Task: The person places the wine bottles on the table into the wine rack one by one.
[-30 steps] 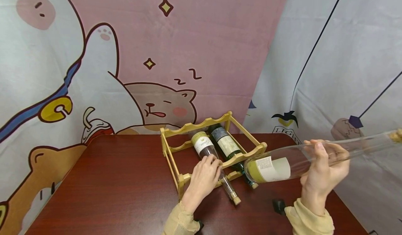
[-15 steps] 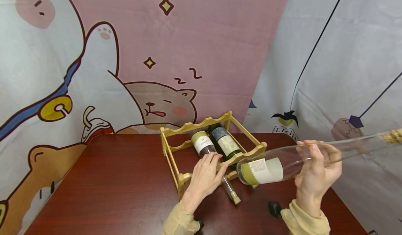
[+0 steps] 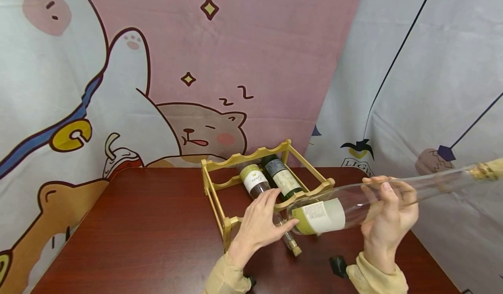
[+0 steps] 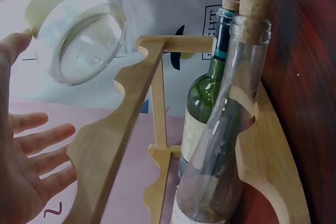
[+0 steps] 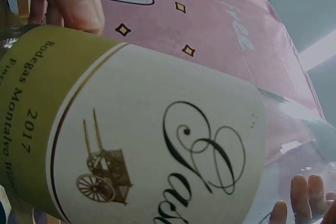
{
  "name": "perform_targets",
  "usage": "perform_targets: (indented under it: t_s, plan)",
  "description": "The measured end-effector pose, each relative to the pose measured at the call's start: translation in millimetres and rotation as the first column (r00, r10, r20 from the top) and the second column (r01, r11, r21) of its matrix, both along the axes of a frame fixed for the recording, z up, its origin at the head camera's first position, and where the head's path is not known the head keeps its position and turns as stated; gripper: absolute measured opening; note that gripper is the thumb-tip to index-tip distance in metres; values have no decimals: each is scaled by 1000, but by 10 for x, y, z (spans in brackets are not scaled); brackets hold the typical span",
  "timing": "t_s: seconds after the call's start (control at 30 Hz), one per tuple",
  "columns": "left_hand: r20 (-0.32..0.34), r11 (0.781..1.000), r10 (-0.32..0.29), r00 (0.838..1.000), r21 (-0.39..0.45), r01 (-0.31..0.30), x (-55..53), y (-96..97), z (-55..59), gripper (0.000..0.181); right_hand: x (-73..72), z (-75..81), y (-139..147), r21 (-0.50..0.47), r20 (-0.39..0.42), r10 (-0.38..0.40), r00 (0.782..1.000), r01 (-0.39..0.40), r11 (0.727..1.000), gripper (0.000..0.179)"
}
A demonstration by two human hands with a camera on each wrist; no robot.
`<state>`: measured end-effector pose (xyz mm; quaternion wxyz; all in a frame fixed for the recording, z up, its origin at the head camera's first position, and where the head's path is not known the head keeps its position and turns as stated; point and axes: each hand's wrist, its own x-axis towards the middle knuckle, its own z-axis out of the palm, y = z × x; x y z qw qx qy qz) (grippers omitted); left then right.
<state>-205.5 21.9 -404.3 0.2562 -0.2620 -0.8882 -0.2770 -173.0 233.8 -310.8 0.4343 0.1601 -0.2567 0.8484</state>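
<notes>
My right hand [image 3: 391,224] grips a clear glass wine bottle [image 3: 326,215] near its shoulder and neck. The bottle is tilted, its corked end up to the right and its base toward my left hand [image 3: 255,226]. That hand has its fingers spread over the front of a wooden wine rack [image 3: 314,192], with the thumb right at the bottle's base. In the right wrist view the bottle's white and olive label [image 5: 157,129] fills much of the frame. Lying in the rack are another clear corked bottle [image 4: 220,108] and a green one [image 4: 200,98].
The rack stands toward the back of a dark red wooden table [image 3: 149,224]. Behind it hangs a cloth backdrop [image 3: 283,67] with cartoon animals. The necks of the racked bottles stick out past the front rail.
My right hand has brought the held bottle leftward, toward the rack. My left hand has loosened from the racked clear bottle, its thumb spreading out to the held bottle's base.
</notes>
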Motion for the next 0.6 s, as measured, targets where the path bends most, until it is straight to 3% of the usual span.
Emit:
perform_targets:
  t_s: [0.4,0.6]
  plan:
    - [-135,999,-52,989,-14,51,96,32,118,89,18,-18,-123,47,-13,60,998,-59,997,9]
    - [-138,998,-70,988,-5,70,136,48,145,90,19,-34,-172,69,-27,64,998,-62,996,10]
